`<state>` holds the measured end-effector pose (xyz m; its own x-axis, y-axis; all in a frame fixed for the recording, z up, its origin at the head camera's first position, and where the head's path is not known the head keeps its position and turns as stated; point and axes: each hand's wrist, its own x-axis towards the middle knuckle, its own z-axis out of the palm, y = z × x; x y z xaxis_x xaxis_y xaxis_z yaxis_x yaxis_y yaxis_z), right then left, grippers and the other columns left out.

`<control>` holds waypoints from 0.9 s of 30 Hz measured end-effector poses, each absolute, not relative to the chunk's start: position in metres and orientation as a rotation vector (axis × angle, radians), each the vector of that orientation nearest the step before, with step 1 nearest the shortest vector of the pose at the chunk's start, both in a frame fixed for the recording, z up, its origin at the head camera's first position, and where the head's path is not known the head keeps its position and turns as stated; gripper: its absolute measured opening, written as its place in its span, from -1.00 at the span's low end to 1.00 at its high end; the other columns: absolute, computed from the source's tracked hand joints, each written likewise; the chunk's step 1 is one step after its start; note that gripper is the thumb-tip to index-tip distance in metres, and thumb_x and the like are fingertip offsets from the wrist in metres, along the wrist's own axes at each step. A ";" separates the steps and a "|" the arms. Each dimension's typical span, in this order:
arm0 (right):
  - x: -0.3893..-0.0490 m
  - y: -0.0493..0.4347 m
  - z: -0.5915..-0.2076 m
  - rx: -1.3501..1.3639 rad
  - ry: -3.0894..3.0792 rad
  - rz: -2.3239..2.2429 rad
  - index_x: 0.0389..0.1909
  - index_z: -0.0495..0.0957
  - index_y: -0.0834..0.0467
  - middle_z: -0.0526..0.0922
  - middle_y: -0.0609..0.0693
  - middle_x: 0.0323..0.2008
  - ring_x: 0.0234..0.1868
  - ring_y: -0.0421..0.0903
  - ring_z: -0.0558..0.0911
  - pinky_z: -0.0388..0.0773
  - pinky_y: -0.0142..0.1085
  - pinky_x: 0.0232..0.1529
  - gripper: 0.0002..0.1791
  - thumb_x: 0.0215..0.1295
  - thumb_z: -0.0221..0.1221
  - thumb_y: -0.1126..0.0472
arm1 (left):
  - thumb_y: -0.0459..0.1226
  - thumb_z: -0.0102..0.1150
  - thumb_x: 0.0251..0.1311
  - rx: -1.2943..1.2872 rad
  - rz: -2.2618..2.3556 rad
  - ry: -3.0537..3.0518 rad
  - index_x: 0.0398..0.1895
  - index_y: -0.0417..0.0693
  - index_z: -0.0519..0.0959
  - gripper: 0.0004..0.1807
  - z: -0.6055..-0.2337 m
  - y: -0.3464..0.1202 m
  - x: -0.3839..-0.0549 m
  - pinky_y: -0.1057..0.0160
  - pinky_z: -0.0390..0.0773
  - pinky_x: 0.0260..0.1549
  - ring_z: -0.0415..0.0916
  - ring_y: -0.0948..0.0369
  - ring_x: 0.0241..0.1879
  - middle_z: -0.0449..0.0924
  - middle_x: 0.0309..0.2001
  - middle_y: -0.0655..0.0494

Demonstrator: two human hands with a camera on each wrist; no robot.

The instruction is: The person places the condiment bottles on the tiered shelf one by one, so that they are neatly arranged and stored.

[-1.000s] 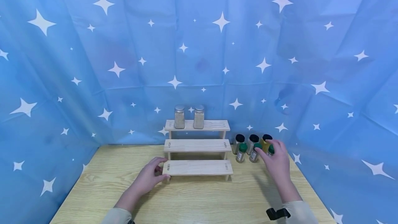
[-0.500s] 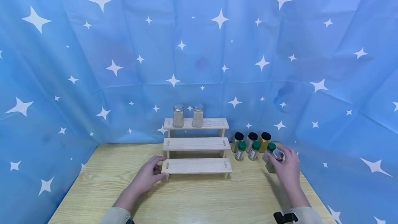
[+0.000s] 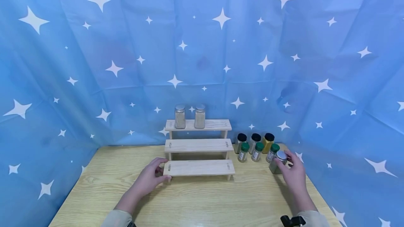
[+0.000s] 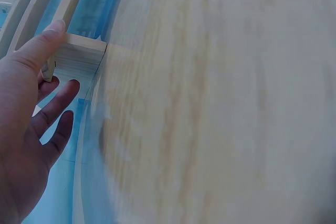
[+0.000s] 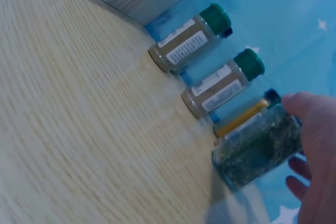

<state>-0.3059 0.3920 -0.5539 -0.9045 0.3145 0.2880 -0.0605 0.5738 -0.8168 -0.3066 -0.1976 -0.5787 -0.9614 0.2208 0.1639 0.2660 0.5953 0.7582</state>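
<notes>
A three-tier wooden shelf stands at mid-table. At the left end of its lowest tier, my left hand grips the board, thumb in front; in the left wrist view, two fingers extend below it. Two silver-lidded glass jars of pale contents stand on the top tier. On the right, my right hand holds a square silver-lidded jar of dark green flakes around its lid. The lid is hidden by the hand in the right wrist view. Whether this jar's base touches the table cannot be told.
Left of the held jar stand several green-capped jars. Behind them is a row of black-capped jars, the rightmost with yellow contents. A blue star-patterned curtain encloses the wooden table at the back and sides.
My right hand has moved right and toward me, from by the green-capped jars to the silver-lidded jar, which has come into view. The left hand stays on the lowest tier.
</notes>
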 end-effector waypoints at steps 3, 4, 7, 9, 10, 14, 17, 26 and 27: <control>-0.307 0.395 -0.558 -0.241 -2.400 1.322 0.64 0.35 0.23 0.46 0.32 0.52 0.52 0.29 0.42 0.40 0.30 0.44 -0.26 0.65 0.30 -0.04 | -0.09 0.67 0.24 -0.418 -1.320 -2.759 0.50 0.10 0.55 -0.22 -0.578 -0.197 -0.307 0.19 0.71 -0.02 0.63 0.32 -0.02 0.59 0.31 0.25; -0.307 0.395 -0.559 -0.258 -2.399 1.343 0.64 0.35 0.21 0.46 0.30 0.52 0.52 0.27 0.42 0.41 0.27 0.45 -0.25 0.65 0.30 -0.07 | -0.09 0.67 0.24 -0.417 -1.319 -2.758 0.50 0.10 0.55 -0.23 -0.578 -0.197 -0.307 0.19 0.71 -0.02 0.63 0.32 -0.02 0.59 0.31 0.25; -0.308 0.397 -0.562 -0.313 -2.399 1.396 0.64 0.36 0.18 0.47 0.27 0.52 0.53 0.22 0.42 0.49 0.06 0.45 -0.21 0.62 0.30 -0.16 | -0.10 0.67 0.24 -0.411 -1.318 -2.757 0.50 0.11 0.55 -0.23 -0.577 -0.197 -0.306 0.18 0.71 -0.01 0.63 0.32 -0.02 0.59 0.30 0.26; -0.308 0.398 -0.563 -0.335 -2.390 1.428 0.63 0.37 0.19 0.47 0.28 0.52 0.53 0.23 0.43 0.56 -0.21 0.37 -0.20 0.61 0.31 -0.18 | -0.10 0.68 0.23 -0.409 -1.314 -2.758 0.50 0.12 0.55 -0.23 -0.577 -0.197 -0.306 0.18 0.70 -0.01 0.63 0.32 -0.02 0.59 0.30 0.26; -0.309 0.398 -0.564 -0.349 -2.385 1.438 0.62 0.37 0.19 0.48 0.28 0.51 0.52 0.24 0.44 0.58 -0.34 0.28 -0.20 0.60 0.31 -0.19 | -0.10 0.68 0.23 -0.410 -1.310 -2.759 0.49 0.12 0.56 -0.23 -0.577 -0.197 -0.306 0.18 0.70 -0.01 0.63 0.32 -0.02 0.60 0.30 0.26; -0.312 0.398 -0.566 -0.368 -2.348 1.449 0.56 0.43 0.19 0.52 0.24 0.46 0.45 0.16 0.49 0.46 -0.65 -0.01 -0.27 0.60 0.33 -0.15 | -0.11 0.68 0.23 -0.431 -1.295 -2.748 0.49 0.05 0.56 -0.23 -0.577 -0.196 -0.304 0.16 0.71 -0.02 0.64 0.29 -0.03 0.60 0.30 0.22; -0.313 0.397 -0.567 -0.385 -2.313 1.441 0.49 0.49 0.18 0.57 0.18 0.38 0.33 0.00 0.52 0.44 -0.67 -0.04 -0.35 0.59 0.36 -0.08 | -0.12 0.68 0.23 -0.433 -1.294 -2.746 0.49 0.03 0.55 -0.23 -0.577 -0.197 -0.304 0.16 0.71 -0.02 0.64 0.28 -0.02 0.60 0.30 0.21; -0.308 0.389 -0.560 -0.414 -2.237 1.467 0.45 0.48 0.16 0.56 0.15 0.35 0.23 -0.10 0.51 0.47 -0.68 -0.05 -0.34 0.53 0.42 -0.10 | -0.13 0.68 0.22 -0.410 -1.305 -2.757 0.50 0.07 0.56 -0.22 -0.577 -0.196 -0.305 0.15 0.71 0.00 0.63 0.30 -0.02 0.60 0.30 0.25; -0.307 0.387 -0.557 -0.413 -2.238 1.461 0.45 0.47 0.15 0.56 0.14 0.35 0.24 -0.08 0.51 0.47 -0.68 -0.05 -0.33 0.53 0.41 -0.12 | -0.13 0.68 0.22 -0.409 -1.305 -2.757 0.49 0.08 0.56 -0.22 -0.577 -0.196 -0.305 0.15 0.71 0.00 0.63 0.31 -0.02 0.60 0.30 0.25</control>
